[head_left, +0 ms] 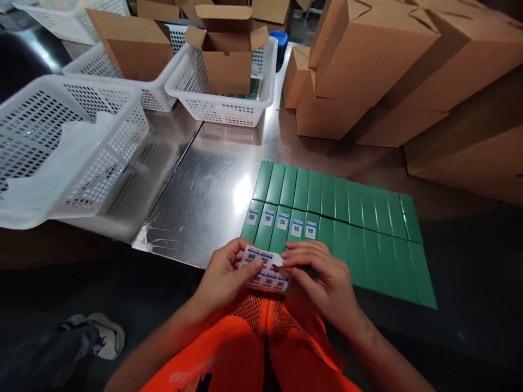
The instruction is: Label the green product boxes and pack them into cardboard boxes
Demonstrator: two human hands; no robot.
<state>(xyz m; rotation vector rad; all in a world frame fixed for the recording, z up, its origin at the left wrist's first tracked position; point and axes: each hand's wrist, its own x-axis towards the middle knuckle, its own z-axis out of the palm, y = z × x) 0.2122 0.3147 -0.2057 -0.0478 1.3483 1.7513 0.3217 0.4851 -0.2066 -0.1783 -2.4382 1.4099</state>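
**Both hands on sticker sheet at table edge**

Left hand (223, 272) pinches the sticker sheet (265, 269), thumb on top. Right hand (322, 277) has fingertips curled onto the sheet's right edge; both hands are low, just above an orange vest (253, 348). Sheet carries small blue-white QR labels, text unreadable. Just beyond, green boxes (347, 228) lie flat in two rows on the steel table (204, 190); five near-row boxes bear labels. White basket (223, 103) holds an open carton (224, 54) and green boxes. Cartons (368, 71) are stacked right.

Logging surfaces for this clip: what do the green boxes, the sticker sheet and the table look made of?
Green boxes: likely matte printed cardboard, with crisp folded edges. Sticker sheet: seemingly glossy paper labels, bending between both hands. Table: brushed metal, probably stainless steel, showing glare and scratches.
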